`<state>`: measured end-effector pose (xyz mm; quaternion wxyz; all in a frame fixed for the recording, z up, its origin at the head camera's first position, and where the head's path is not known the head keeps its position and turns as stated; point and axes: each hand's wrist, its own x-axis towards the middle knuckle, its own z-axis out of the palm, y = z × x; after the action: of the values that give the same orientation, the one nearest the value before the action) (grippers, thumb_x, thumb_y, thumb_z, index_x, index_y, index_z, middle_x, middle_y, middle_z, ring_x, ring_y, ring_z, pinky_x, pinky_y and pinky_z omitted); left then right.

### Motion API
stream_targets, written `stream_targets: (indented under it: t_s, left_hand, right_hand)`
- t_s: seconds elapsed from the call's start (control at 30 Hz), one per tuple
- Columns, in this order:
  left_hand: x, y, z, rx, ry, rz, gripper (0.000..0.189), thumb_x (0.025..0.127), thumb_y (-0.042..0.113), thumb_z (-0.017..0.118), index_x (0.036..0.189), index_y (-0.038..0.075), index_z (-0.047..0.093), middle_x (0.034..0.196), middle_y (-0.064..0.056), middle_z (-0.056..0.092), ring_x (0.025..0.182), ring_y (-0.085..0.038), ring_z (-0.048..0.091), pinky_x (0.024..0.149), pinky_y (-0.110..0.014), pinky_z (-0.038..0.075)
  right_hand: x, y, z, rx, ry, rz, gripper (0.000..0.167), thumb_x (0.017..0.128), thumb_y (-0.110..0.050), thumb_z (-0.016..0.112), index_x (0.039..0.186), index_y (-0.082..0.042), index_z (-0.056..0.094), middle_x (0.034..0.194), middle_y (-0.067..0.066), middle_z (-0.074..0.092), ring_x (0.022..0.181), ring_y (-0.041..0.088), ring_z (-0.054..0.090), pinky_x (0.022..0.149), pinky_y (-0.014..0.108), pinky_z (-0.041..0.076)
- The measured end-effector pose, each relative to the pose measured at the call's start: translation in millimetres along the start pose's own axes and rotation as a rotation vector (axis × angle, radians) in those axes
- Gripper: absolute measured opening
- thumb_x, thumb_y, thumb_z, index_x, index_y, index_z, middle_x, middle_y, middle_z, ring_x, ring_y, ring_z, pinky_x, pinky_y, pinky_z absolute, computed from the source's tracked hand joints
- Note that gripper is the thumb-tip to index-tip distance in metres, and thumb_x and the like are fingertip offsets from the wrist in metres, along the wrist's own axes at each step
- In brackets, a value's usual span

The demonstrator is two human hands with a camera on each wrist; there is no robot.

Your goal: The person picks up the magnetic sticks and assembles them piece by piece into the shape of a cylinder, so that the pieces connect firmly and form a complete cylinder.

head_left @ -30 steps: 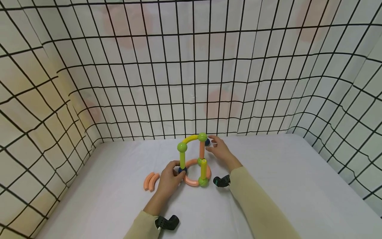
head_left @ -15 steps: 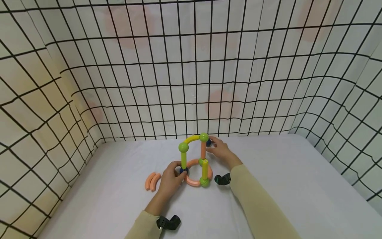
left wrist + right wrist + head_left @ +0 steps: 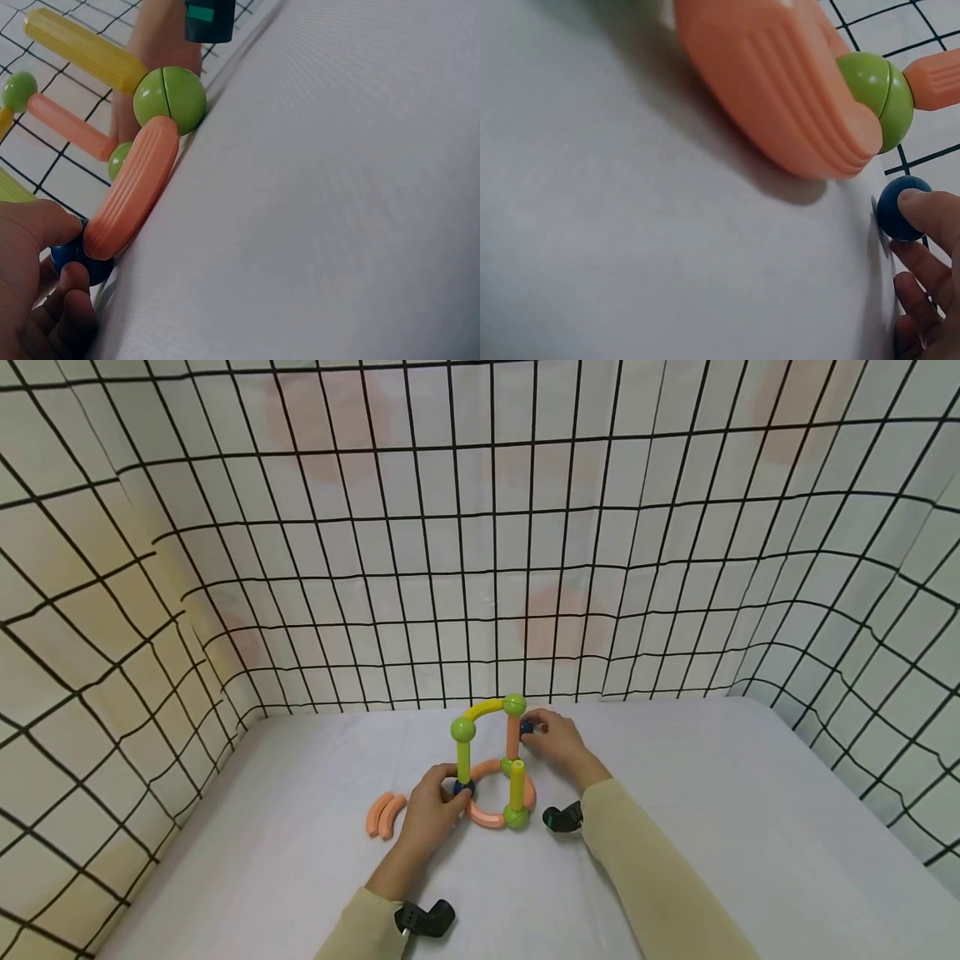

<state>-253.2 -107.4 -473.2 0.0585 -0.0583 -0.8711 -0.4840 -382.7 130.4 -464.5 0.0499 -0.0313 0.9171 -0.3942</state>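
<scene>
A toy frame of rods and balls stands on the white table. Its base is a ring of curved orange rods [image 3: 486,818], joined by green balls [image 3: 515,816] and one dark blue ball [image 3: 75,259]. My left hand [image 3: 431,806] pinches that blue ball at the ring's left side. Above it rises a lime rod [image 3: 463,762], and a curved yellow rod [image 3: 483,707] bridges to the top of an upright orange rod [image 3: 513,739]. A yellow rod [image 3: 517,785] stands at the front with its top bare. Behind the frame, my right hand [image 3: 555,739] holds a loose blue ball [image 3: 904,208] between thumb and fingers.
Two curved orange rods [image 3: 386,816] lie side by side on the table [image 3: 675,827], left of my left hand. A black grid net [image 3: 491,568] with white cloth behind it encloses the back and sides. Each wrist carries a black camera [image 3: 426,918].
My right hand, with the blue ball, has come lower beside the upright orange rod. The left hand keeps its pinch at the base, and the frame stands as before.
</scene>
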Motion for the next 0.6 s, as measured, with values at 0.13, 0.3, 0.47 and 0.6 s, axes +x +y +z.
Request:
stream_targets:
  t_s: [0.13,0.3,0.47,0.6]
  left_hand:
    - [0.0,-0.2,-0.1,0.003,0.001,0.0,0.034,0.093,0.019,0.069,0.127,0.016,0.06,0.09,-0.005,0.059,0.06,-0.01,0.054,0.05,-0.023,0.044]
    - [0.2,0.2,0.6,0.009,-0.001,0.0,0.034,0.094,0.02,0.069,0.127,0.017,0.06,0.091,-0.004,0.059,0.06,-0.009,0.054,0.05,-0.022,0.044]
    - [-0.4,0.3,0.6,0.009,0.009,0.019,0.035,0.093,0.018,0.069,0.127,0.016,0.061,0.09,-0.004,0.06,0.058,-0.008,0.054,0.049,-0.022,0.043]
    - [-0.3,0.4,0.5,0.014,0.011,0.017,0.035,0.093,0.018,0.069,0.127,0.014,0.061,0.09,-0.005,0.06,0.057,-0.008,0.053,0.049,-0.022,0.043]
  right_hand:
    - [-5.2,1,-1,0.026,0.012,-0.008,0.041,0.094,-0.024,0.067,0.133,-0.016,0.058,0.132,0.008,0.062,0.123,0.029,0.055,0.105,0.05,0.045]
    - [-14.9,3,-2,0.073,0.025,-0.008,0.041,0.092,-0.026,0.069,0.131,-0.017,0.06,0.128,0.008,0.063,0.115,0.028,0.058,0.094,0.042,0.049]
    - [-30.4,6,-8,0.162,0.04,-0.025,0.04,0.093,-0.029,0.068,0.132,-0.022,0.061,0.129,0.008,0.062,0.115,0.028,0.055,0.09,0.038,0.049]
    - [-46.6,5,-14,0.19,0.064,-0.05,0.039,0.094,-0.032,0.067,0.132,-0.023,0.061,0.128,0.008,0.063,0.113,0.026,0.054,0.091,0.037,0.046]
